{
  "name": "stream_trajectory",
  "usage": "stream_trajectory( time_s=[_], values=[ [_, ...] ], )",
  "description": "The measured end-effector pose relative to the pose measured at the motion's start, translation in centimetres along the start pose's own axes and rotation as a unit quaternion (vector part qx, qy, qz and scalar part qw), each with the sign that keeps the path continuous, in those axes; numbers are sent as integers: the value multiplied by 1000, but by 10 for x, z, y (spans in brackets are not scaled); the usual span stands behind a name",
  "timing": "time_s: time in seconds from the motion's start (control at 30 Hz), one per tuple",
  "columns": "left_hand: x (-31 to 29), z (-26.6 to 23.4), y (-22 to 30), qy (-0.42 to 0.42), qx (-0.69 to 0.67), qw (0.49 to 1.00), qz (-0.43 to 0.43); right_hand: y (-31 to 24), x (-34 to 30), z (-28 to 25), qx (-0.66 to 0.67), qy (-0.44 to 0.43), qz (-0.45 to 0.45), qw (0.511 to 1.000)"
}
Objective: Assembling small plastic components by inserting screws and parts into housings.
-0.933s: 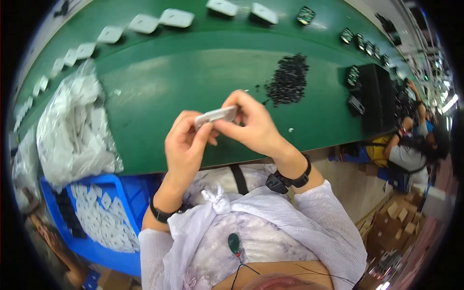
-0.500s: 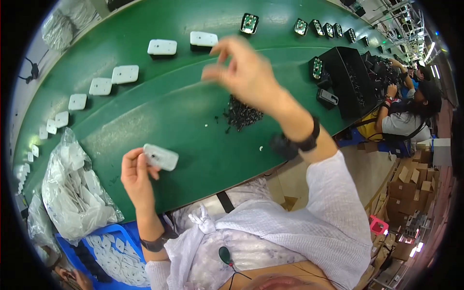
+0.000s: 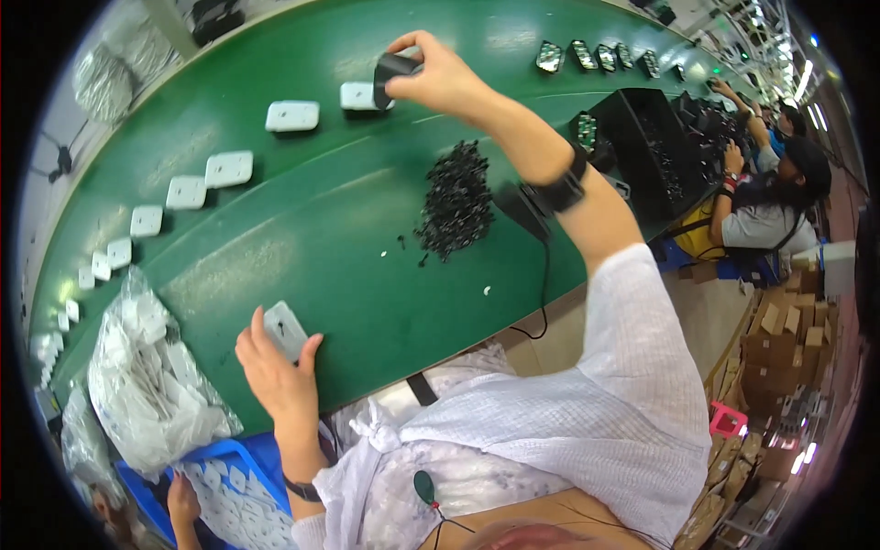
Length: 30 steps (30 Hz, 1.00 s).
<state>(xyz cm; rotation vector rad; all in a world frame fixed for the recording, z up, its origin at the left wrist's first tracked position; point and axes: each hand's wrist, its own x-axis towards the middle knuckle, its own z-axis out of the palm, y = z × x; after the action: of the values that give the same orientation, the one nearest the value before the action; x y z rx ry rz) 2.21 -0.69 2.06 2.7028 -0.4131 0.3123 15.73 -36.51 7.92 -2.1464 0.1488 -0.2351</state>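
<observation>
My right hand point(image 3: 435, 78) is raised over the far side of the green table, fingers and thumb closed round a small black casing point(image 3: 390, 71). Just behind that casing sits a white-topped unit point(image 3: 358, 95), partly covered by it. Near the table's front edge, my left hand point(image 3: 282, 376) grips a flat white cover point(image 3: 285, 332) between thumb and fingers. Whether the cover touches the tabletop I cannot tell. Between my hands lies a heap of small black parts point(image 3: 456, 202). A black device point(image 3: 522, 213) with a cable rests beside my right forearm.
More white-topped units point(image 3: 229, 169) curve along the left. Black casings with green boards point(image 3: 584, 55) line the far right, near a black bin point(image 3: 646, 151). A plastic bag of white parts point(image 3: 151, 367) stands left, above a blue crate point(image 3: 247, 454) with another person's hand point(image 3: 183, 500).
My right hand has moved slightly up and left and now holds the black casing from the far row. My left hand has lowered and turned the white cover, its fingers spread along the edges.
</observation>
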Motion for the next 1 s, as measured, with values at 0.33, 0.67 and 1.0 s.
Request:
stream_trajectory(
  time_s=[0.33,0.67,1.0],
  values=[
    [-9,10,-9,7,-149,985,88,-30,-164,80,-101,-206,-179,957],
    [-15,6,-18,31,-334,942,26,-61,-176,115,-93,-153,-300,937],
    [-21,7,-31,8,-232,967,101,-67,-172,134,-142,-210,-315,915]
  ],
)
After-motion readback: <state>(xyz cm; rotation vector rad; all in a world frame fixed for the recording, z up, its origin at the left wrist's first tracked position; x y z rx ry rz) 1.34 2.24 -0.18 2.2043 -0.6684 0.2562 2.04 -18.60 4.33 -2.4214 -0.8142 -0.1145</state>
